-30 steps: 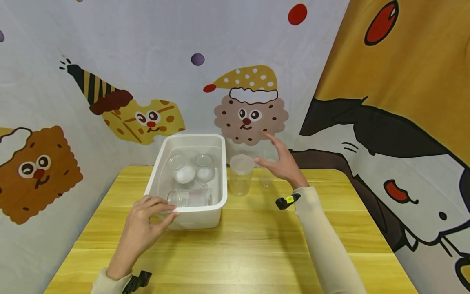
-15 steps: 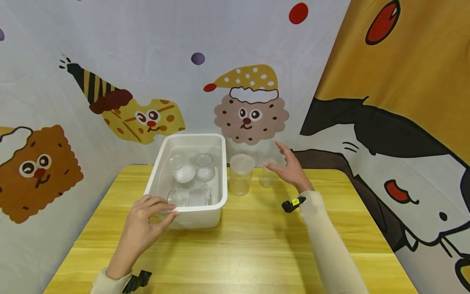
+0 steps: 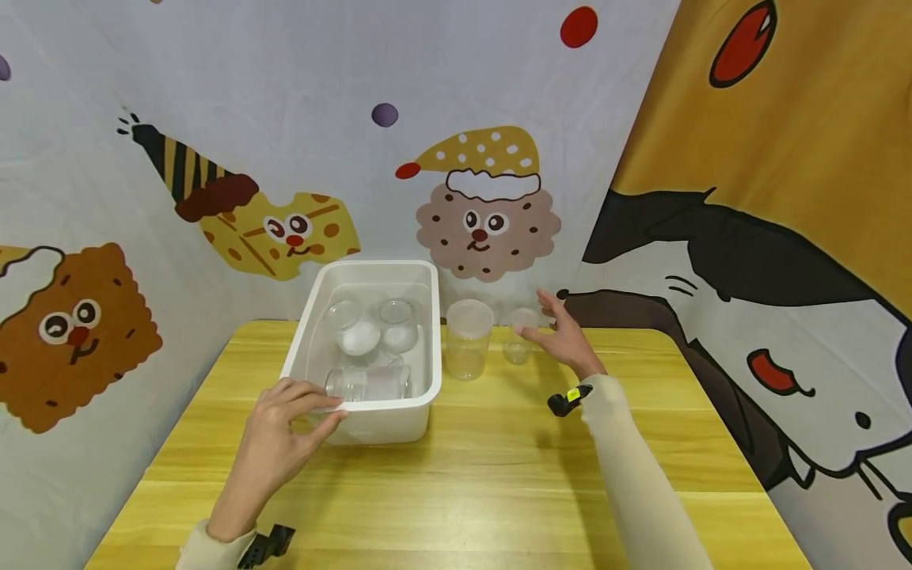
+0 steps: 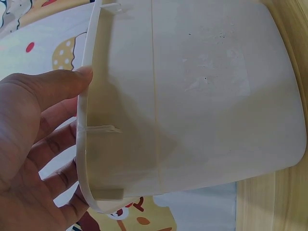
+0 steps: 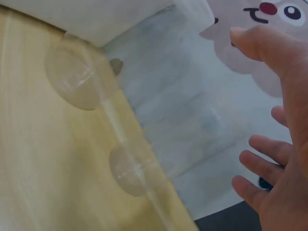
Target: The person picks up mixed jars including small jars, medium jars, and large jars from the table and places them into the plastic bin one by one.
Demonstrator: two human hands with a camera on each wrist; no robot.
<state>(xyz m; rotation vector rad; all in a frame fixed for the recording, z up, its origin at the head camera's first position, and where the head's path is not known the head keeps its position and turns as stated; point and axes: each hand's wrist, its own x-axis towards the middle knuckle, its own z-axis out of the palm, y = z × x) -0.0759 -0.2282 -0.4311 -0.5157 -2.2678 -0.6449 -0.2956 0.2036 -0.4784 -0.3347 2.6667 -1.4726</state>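
Observation:
My left hand [image 3: 281, 423] pinches the near rim of a white plastic tub [image 3: 395, 423], thumb outside and fingers over the edge; the left wrist view shows the tub's outer wall [image 4: 202, 96] close up. Inside the tub, a clear jar [image 3: 374, 383] lies on its side near the front. Behind it are two clear round-mouthed containers, with white round shapes [image 3: 358, 338] showing at them. To the right, my right hand [image 3: 566, 340] is beside a small clear cup [image 3: 518, 348], fingers spread and thumb overlapping its upper part in the head view.
A larger clear jar [image 3: 466, 352] with a whitish top stands on the wooden table [image 3: 492, 491] between the tub and the small cup. A cartoon-printed cloth [image 3: 285, 119] hangs right behind the table's far edge.
My right hand has moved right and down, from beside the larger jar to beside the small cup. My left hand and the tub have stayed in place.

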